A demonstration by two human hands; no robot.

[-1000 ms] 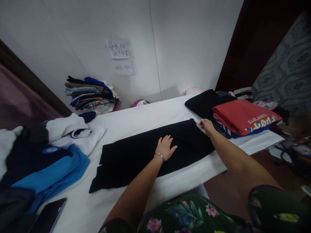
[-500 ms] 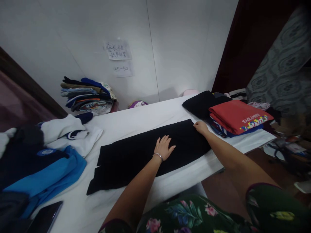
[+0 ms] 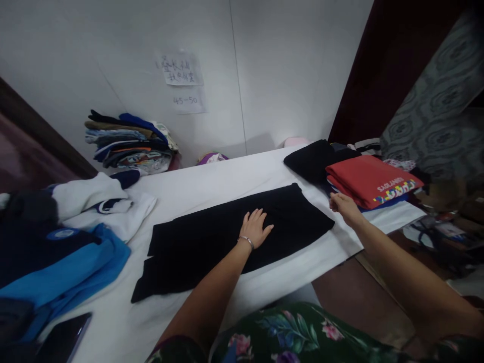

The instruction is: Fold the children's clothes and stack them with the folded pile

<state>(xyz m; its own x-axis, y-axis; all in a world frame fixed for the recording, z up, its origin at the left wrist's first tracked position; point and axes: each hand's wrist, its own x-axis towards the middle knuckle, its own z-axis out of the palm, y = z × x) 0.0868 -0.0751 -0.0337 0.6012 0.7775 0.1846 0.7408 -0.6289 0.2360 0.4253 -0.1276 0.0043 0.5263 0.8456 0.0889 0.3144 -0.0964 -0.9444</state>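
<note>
We have a black cloth point(image 3: 230, 247) lying flat on a white-covered table point(image 3: 212, 189). Our left hand point(image 3: 256, 228) presses on the middle of it, palm down, fingers apart, gripping nothing, with a bracelet point(image 3: 245, 241) around the wrist. Our right hand point(image 3: 344, 209) is off the cloth, just beside its right corner, fingers loosely curled and holding nothing; we cannot tell whether it touches the table.

Just beyond that corner lie a folded black garment point(image 3: 312, 160) and a folded red shirt point(image 3: 372, 179). Left of the cloth is a heap of white and blue clothes point(image 3: 71, 252), with a phone point(image 3: 64, 339) nearer us. Well beyond the cloth, a pile of folded clothes point(image 3: 128, 143) sits against the wall below a paper note point(image 3: 180, 68).
</note>
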